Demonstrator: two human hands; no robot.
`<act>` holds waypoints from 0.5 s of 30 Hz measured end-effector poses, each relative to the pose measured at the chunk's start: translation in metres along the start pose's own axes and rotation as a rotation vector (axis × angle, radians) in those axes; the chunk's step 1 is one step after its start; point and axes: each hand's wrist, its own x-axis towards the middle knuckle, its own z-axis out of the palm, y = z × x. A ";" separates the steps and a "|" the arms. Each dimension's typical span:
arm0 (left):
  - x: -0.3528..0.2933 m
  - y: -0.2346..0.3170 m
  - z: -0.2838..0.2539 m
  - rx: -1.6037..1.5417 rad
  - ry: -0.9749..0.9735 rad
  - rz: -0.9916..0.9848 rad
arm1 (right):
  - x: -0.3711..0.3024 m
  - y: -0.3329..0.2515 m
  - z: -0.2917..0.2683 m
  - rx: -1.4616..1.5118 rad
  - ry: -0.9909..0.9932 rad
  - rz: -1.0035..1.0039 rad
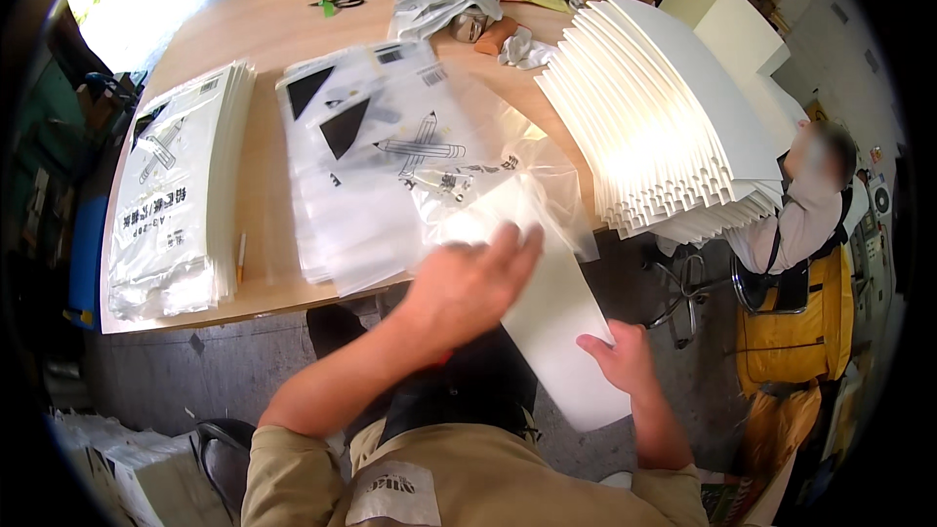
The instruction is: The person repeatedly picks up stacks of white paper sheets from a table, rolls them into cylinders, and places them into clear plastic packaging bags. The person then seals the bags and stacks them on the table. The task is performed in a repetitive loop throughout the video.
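Observation:
A white paper pad (566, 332) slants from the table edge toward my lap, and its far end lies at the mouth of a clear plastic bag (556, 205). My right hand (625, 356) grips the pad's near right edge, thumb on top. Over the pad's far left side is my left hand (478, 278), fingers stretched out and slightly blurred; I cannot tell whether it touches the bag. Just beyond lies a loose pile of printed clear bags (366, 161) with a crossed-pencils drawing and black triangles.
Filled, bagged pads (176, 195) are stacked at left beside an orange pencil (241, 259). A large fanned stack of white paper (644, 117) stands at right. Green-handled scissors (342, 2) and crumpled plastic (439, 8) lie at the back. Another person (805, 195) sits at far right.

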 end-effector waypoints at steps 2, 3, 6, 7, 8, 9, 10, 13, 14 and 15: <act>-0.003 0.020 0.007 -0.024 -0.018 0.099 | 0.009 -0.003 0.003 0.239 -0.037 0.075; -0.003 0.029 0.014 -0.045 -0.025 0.168 | 0.015 -0.006 0.006 0.341 -0.055 0.103; -0.001 0.051 0.025 -0.033 -0.113 0.254 | 0.027 -0.002 0.010 0.471 -0.103 0.071; 0.000 0.055 0.025 -0.023 -0.191 0.253 | 0.029 0.001 0.011 0.487 -0.113 0.045; -0.001 0.054 0.021 -0.061 -0.107 0.256 | 0.029 0.002 0.011 0.534 -0.122 0.078; -0.002 0.049 0.014 -0.096 -0.022 0.265 | 0.029 0.004 0.011 0.585 -0.125 0.108; -0.004 0.042 0.007 -0.127 0.061 0.274 | 0.029 0.005 0.010 0.639 -0.131 0.134; -0.062 0.002 0.023 -0.139 0.450 0.123 | 0.033 -0.002 0.006 0.872 -0.147 0.162; -0.069 -0.012 0.039 -0.355 0.443 -0.086 | 0.038 -0.003 0.007 0.897 -0.165 0.138; -0.078 -0.025 0.054 -0.564 0.423 -0.310 | 0.045 -0.005 0.012 0.967 -0.207 0.139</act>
